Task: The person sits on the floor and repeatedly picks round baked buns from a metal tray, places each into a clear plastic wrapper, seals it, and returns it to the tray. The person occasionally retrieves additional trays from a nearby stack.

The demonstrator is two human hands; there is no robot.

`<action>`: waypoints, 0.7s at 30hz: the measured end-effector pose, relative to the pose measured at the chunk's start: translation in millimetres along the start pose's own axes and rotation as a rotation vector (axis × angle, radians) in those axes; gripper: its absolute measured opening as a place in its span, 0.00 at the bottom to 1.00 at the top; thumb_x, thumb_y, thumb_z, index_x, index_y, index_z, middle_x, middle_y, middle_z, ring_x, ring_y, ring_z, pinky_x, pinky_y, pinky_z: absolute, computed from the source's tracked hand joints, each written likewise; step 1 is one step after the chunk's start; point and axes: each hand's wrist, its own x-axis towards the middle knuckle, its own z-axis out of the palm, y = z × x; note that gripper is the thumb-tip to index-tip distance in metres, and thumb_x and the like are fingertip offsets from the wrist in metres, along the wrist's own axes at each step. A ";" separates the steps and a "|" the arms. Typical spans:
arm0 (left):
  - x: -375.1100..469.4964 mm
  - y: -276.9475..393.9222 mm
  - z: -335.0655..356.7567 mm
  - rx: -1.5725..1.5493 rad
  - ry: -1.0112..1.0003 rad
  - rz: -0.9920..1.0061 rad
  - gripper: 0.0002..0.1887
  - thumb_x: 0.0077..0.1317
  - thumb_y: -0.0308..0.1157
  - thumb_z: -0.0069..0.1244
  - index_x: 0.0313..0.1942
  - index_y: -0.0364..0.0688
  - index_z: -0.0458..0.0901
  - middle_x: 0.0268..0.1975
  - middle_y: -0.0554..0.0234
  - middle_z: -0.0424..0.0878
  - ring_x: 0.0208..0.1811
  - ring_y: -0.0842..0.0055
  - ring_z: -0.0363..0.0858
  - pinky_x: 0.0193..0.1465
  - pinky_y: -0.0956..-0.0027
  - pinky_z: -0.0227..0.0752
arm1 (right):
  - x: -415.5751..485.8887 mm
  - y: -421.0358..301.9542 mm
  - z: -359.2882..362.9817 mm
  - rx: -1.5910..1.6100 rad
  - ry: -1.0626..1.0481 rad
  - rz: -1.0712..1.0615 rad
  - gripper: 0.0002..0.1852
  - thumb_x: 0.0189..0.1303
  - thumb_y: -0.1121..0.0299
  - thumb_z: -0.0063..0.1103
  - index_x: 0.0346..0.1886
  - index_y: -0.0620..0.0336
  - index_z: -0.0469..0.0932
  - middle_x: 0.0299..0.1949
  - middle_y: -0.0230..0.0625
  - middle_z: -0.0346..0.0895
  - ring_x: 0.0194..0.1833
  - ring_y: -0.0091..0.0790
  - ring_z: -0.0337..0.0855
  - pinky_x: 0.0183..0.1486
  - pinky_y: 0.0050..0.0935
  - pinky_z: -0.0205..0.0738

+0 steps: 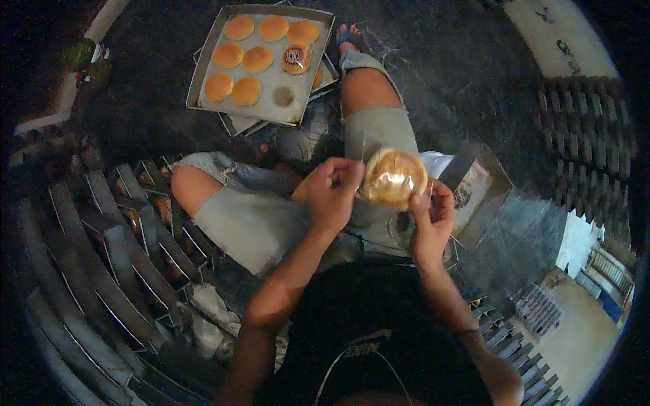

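Observation:
Between my hands, above my lap, is a round golden bun in a clear, shiny plastic bag [396,177]. My left hand [335,190] pinches the bag's left edge between thumb and fingers. At the bag's lower right side, my right hand [434,215] grips its edge. In front of me a metal baking tray [271,104] holds several unwrapped buns [257,59] in rows. One bun in a clear bag with a printed mark [296,59] lies near the tray's right side, above a dark round spot on the tray's surface.
More trays lie under the baking tray. Beside my right knee stands an open metal box [482,213] with printed plastic bags [464,193] inside. Stacked metal trays [117,254] fill the left side, some holding buns. Crumpled pale cloth or plastic [210,314] lies behind my left thigh. More stacked trays [584,132] stand far right.

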 end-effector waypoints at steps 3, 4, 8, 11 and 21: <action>-12.5 7.1 -10.8 -0.245 -0.057 0.083 0.09 0.71 0.30 0.63 0.45 0.34 0.86 0.40 0.64 0.86 0.41 0.83 0.82 0.45 0.76 0.77 | 14.5 9.1 -9.3 0.024 -0.008 0.118 0.11 0.73 0.69 0.67 0.50 0.63 0.77 0.48 0.32 0.83 0.46 0.23 0.80 0.51 0.27 0.76; -16.7 -2.8 -16.3 -0.189 -0.076 0.097 0.08 0.72 0.28 0.62 0.45 0.34 0.85 0.43 0.63 0.85 0.44 0.82 0.83 0.48 0.75 0.77 | 18.6 8.7 -15.2 -0.002 -0.013 0.186 0.09 0.72 0.70 0.67 0.46 0.63 0.78 0.48 0.32 0.83 0.45 0.22 0.80 0.49 0.27 0.76; -34.0 -11.9 -21.4 -0.030 -0.001 0.128 0.07 0.71 0.25 0.62 0.46 0.34 0.85 0.46 0.61 0.84 0.45 0.79 0.83 0.49 0.72 0.78 | 26.1 -26.8 -17.9 -0.317 -0.126 -0.192 0.07 0.66 0.73 0.71 0.35 0.64 0.82 0.41 0.37 0.84 0.42 0.30 0.81 0.48 0.30 0.74; -32.5 15.7 -19.5 -0.071 0.082 0.470 0.07 0.69 0.22 0.62 0.46 0.34 0.85 0.44 0.59 0.85 0.45 0.78 0.83 0.47 0.72 0.76 | 18.0 -61.2 -15.5 -0.370 -0.186 -0.517 0.05 0.60 0.78 0.70 0.34 0.65 0.81 0.39 0.43 0.83 0.41 0.39 0.83 0.49 0.34 0.75; -17.6 46.1 -23.9 -0.156 -0.005 0.381 0.08 0.68 0.24 0.65 0.45 0.36 0.87 0.44 0.60 0.84 0.45 0.76 0.81 0.49 0.71 0.75 | 29.1 -66.1 -8.7 -0.184 -0.164 -0.335 0.04 0.63 0.79 0.70 0.37 0.65 0.82 0.34 0.41 0.86 0.38 0.35 0.85 0.44 0.34 0.78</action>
